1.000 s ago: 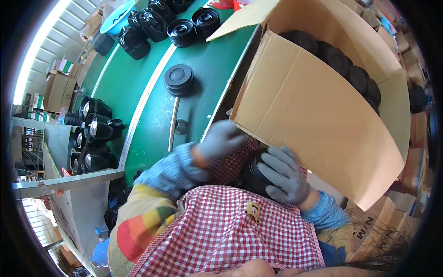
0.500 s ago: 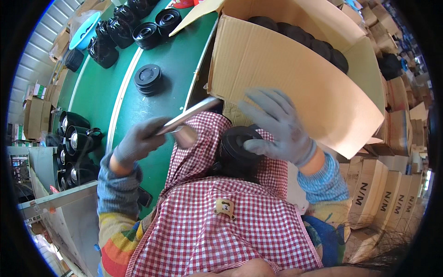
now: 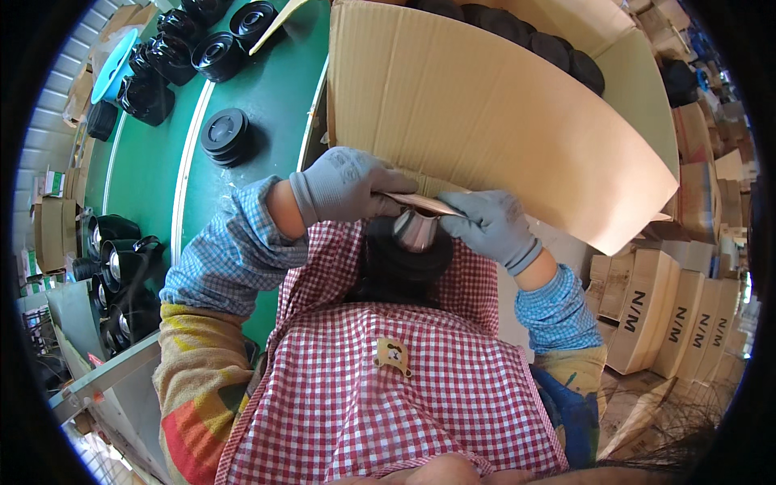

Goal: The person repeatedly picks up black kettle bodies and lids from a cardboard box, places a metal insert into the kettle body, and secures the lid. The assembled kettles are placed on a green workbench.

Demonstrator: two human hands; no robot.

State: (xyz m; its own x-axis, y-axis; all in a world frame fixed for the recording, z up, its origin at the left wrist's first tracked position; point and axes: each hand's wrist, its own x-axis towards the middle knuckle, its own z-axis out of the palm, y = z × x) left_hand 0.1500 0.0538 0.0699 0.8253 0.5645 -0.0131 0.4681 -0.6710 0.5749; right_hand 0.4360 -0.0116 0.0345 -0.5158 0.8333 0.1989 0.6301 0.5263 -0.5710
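Observation:
Both my gloved hands are closed on a T-shaped metal tool (image 3: 416, 232), a flat bar with a flared, cup-like socket under its middle. My left hand (image 3: 347, 187) grips the bar's left end; the fingers of my right hand (image 3: 495, 228) hold its right end. The socket meets the top of a black round part (image 3: 386, 265), which sits in my lap between my knees on the red checked apron (image 3: 380, 404). Its lower portion is dark and hard to make out.
On the green bench (image 3: 267, 174) at left stand a stack of black discs (image 3: 225, 136) and several glossy black housings (image 3: 166, 56). An open cardboard box (image 3: 477, 105) with black round parts rises close ahead. Flattened cartons (image 3: 643, 311) lean at right.
My left hand has moved right with the metal tool, bringing it over the black round part. My right hand, open before, has come down and closed on the bar's other end.

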